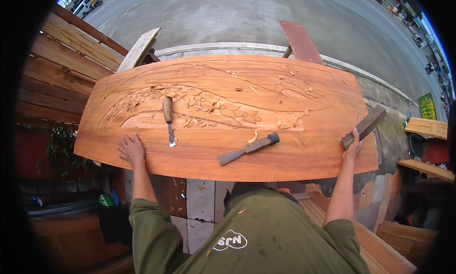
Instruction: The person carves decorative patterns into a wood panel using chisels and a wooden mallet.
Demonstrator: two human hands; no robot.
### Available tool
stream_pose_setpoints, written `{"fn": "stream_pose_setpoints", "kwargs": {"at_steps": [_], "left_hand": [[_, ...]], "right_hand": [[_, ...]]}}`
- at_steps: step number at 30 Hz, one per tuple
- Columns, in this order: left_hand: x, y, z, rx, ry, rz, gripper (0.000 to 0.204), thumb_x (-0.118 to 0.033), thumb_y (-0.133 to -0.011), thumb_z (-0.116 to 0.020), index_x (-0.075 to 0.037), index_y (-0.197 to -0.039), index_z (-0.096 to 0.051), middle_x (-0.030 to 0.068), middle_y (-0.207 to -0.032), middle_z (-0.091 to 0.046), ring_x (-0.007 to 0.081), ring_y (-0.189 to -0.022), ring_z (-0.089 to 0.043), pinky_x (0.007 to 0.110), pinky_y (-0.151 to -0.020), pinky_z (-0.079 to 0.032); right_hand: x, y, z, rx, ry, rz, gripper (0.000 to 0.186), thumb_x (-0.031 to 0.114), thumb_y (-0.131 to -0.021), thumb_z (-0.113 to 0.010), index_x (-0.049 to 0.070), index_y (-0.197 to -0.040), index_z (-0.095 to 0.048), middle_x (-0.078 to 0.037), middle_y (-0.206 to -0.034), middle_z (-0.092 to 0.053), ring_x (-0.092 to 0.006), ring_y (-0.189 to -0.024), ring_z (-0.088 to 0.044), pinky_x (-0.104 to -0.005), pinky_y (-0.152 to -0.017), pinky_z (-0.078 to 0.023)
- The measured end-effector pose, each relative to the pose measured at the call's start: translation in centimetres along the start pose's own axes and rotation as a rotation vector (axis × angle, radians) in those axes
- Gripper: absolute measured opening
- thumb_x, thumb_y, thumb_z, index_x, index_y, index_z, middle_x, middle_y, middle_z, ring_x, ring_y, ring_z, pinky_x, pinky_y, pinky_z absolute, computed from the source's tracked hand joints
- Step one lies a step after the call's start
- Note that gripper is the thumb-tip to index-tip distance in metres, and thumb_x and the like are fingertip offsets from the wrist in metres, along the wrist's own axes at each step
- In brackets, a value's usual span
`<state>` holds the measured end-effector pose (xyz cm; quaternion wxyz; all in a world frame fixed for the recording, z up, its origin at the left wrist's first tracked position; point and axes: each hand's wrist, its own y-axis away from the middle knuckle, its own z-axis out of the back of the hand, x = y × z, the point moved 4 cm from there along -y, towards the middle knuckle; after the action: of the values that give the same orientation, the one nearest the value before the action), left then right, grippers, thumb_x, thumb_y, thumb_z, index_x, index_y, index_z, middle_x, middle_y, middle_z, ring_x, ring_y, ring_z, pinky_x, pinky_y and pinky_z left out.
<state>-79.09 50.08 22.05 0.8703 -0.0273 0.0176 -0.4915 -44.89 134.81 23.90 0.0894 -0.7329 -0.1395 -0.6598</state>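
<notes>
A broad reddish-brown wooden panel [204,157] lies flat in front of me, carved with curving lines and a band of leaves and flowers. Flat on its near left part rests my left hand [131,150], fingers spread and holding nothing. My right hand [352,144] grips a dark rectangular wood block [369,123] at the panel's right end. A chisel with a rounded wooden handle [167,113] lies on the panel, its blade toward me. Another chisel [250,148], wide-bladed with a dark-ended handle, lies right of it, blade pointing left.
Pale wood shavings [223,105] are scattered over the carving. Two supports, one whitish [138,48] and one red-brown [300,42], stick out beyond the far edge. Stacked planks [61,74] stand at left. A paved road [213,17] runs behind, with wooden panels [427,127] at right.
</notes>
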Motion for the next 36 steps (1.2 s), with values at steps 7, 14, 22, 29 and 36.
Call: {"fn": "stream_pose_setpoints", "kwargs": {"at_steps": [7,14,22,29,36], "left_hand": [[0.21,-0.26,-0.27,-0.006,-0.006,0.013,0.081,-0.069,-0.114,-0.033,-0.016,-0.175,-0.036,0.0169,-0.183,-0.027,0.0452,-0.168,-0.022,0.064,-0.134,-0.016],[0.09,-0.15,-0.17,0.002,-0.017,0.015,0.082,-0.07,-0.113,-0.032,-0.016,-0.176,-0.035,0.0168,-0.184,-0.026,0.0445,-0.169,-0.02,0.064,-0.135,-0.014],[0.18,-0.1,-0.09,0.006,-0.003,0.019,0.082,-0.069,-0.113,-0.032,-0.016,-0.176,-0.034,0.0164,-0.184,-0.025,0.0442,-0.169,-0.02,0.064,-0.135,-0.014],[-0.03,0.03,-0.01,0.01,-0.01,0.019,0.082,-0.07,-0.113,-0.032,-0.016,-0.176,-0.034,0.0165,-0.184,-0.025,0.0446,-0.169,-0.02,0.063,-0.135,-0.014],[0.35,-0.41,-0.52,0.001,-0.013,0.008,0.081,-0.07,-0.114,-0.032,-0.017,-0.176,-0.036,0.0167,-0.184,-0.027,0.0451,-0.169,-0.021,0.064,-0.134,-0.015]], "right_hand": [[0.14,0.01,-0.02,0.003,-0.003,0.004,0.04,0.031,-0.097,-0.082,0.007,-0.119,-0.06,-0.008,-0.089,-0.065,-0.021,-0.069,-0.069,-0.0353,-0.062,-0.057],[0.18,0.1,-0.1,0.008,-0.013,0.003,0.039,0.03,-0.097,-0.081,0.007,-0.119,-0.059,-0.007,-0.089,-0.065,-0.0207,-0.07,-0.068,-0.0355,-0.063,-0.057],[0.23,0.06,-0.16,0.018,-0.01,0.005,0.038,0.029,-0.098,-0.08,0.005,-0.118,-0.06,-0.008,-0.089,-0.064,-0.0206,-0.07,-0.068,-0.0347,-0.064,-0.057],[0.21,0.06,-0.03,0.0,0.003,0.018,0.038,0.029,-0.098,-0.08,0.005,-0.118,-0.06,-0.008,-0.089,-0.063,-0.0204,-0.07,-0.067,-0.0348,-0.064,-0.057],[0.19,0.22,-0.11,0.008,-0.009,-0.004,0.042,0.034,-0.097,-0.082,0.007,-0.12,-0.06,-0.007,-0.089,-0.065,-0.02,-0.072,-0.069,-0.0338,-0.064,-0.057]]}}
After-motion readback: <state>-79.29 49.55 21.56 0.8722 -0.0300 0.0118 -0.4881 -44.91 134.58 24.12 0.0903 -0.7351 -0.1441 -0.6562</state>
